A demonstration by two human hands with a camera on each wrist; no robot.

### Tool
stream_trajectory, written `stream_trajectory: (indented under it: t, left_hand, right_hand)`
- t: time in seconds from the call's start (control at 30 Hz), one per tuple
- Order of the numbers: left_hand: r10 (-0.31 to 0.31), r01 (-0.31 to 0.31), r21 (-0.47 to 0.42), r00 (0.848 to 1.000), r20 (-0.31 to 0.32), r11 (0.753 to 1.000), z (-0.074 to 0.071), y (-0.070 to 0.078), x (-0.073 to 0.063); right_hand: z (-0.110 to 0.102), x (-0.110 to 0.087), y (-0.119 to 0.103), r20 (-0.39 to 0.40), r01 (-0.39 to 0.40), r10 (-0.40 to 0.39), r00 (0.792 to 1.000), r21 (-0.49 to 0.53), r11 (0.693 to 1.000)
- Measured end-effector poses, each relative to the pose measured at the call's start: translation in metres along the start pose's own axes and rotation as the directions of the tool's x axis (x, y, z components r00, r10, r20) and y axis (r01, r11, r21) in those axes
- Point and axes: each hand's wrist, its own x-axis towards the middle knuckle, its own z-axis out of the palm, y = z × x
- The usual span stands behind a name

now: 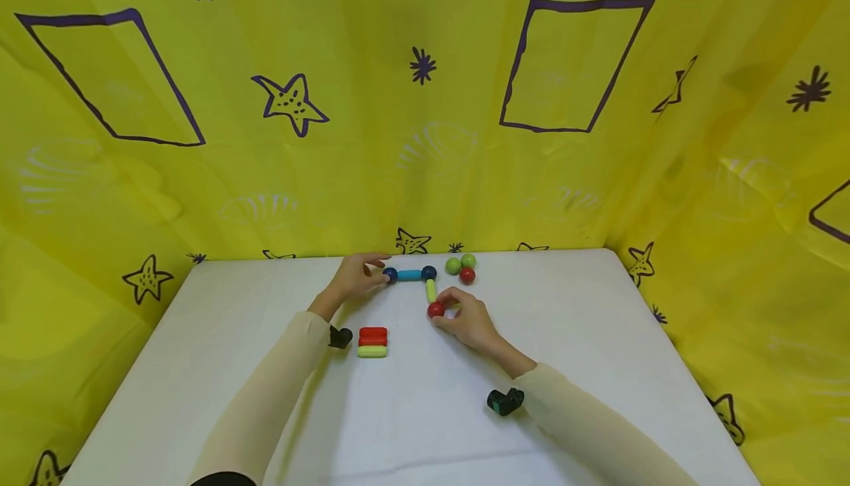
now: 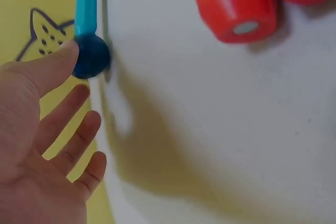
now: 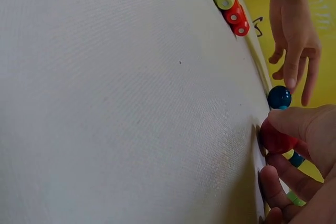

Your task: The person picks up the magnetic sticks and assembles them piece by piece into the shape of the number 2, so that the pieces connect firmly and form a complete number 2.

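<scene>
My left hand [image 1: 355, 279] is at the left end of a joined ball-and-rod piece. Its thumb touches a dark blue ball [image 2: 92, 56], while the other fingers spread loosely beyond it. From that ball a light blue rod [image 1: 409, 276] runs to a second dark blue ball [image 1: 429, 273]. A lime rod [image 1: 431, 291] joins this one at a corner and leads toward me to a red ball [image 1: 435, 310]. My right hand [image 1: 470, 320] pinches the red ball between thumb and fingers, partly covering it in the right wrist view.
Two red rods [image 1: 372, 336] and a lime rod [image 1: 372, 352] lie side by side left of centre. Two green balls [image 1: 454, 265] and another red ball [image 1: 468, 276] cluster at the back. A yellow patterned cloth [image 1: 358, 161] rises behind the white table [image 1: 564, 309].
</scene>
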Motion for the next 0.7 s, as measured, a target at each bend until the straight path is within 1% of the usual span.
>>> stream_trajectory:
  t: [0.1, 0.2, 0.33, 0.4, 0.5, 0.7]
  left_hand:
    - [0.064, -0.064, 0.017, 0.998, -0.004, 0.998, 0.001, 0.010, 0.002]
    - [0.141, -0.143, 0.067, 0.990, 0.023, 0.988, 0.003, 0.022, 0.006]
    - [0.230, -0.241, 0.177, 0.970, 0.083, 0.954, 0.007, 0.037, 0.010]
    - [0.262, -0.282, 0.210, 0.958, 0.119, 0.936, 0.011, 0.043, 0.011]
    - [0.280, -0.313, 0.233, 0.946, 0.166, 0.921, 0.016, 0.048, 0.011]
    - [0.267, -0.324, 0.256, 0.935, 0.235, 0.911, 0.026, 0.053, 0.012]
  right_hand:
    - [0.000, -0.001, 0.000, -0.004, 0.007, -0.007, 1.000, -0.011, 1.000]
    - [-0.001, -0.002, 0.001, -0.002, 0.011, -0.011, 1.000, -0.023, 1.000]
    - [-0.001, -0.003, 0.002, 0.006, 0.016, -0.016, 1.000, -0.032, 0.999]
    - [-0.002, -0.003, 0.002, 0.005, 0.021, -0.021, 1.000, -0.032, 0.999]
    - [-0.002, -0.003, 0.003, 0.006, 0.035, -0.035, 0.999, -0.026, 0.999]
    - [-0.002, -0.003, 0.002, 0.002, 0.068, -0.068, 0.998, -0.019, 0.998]
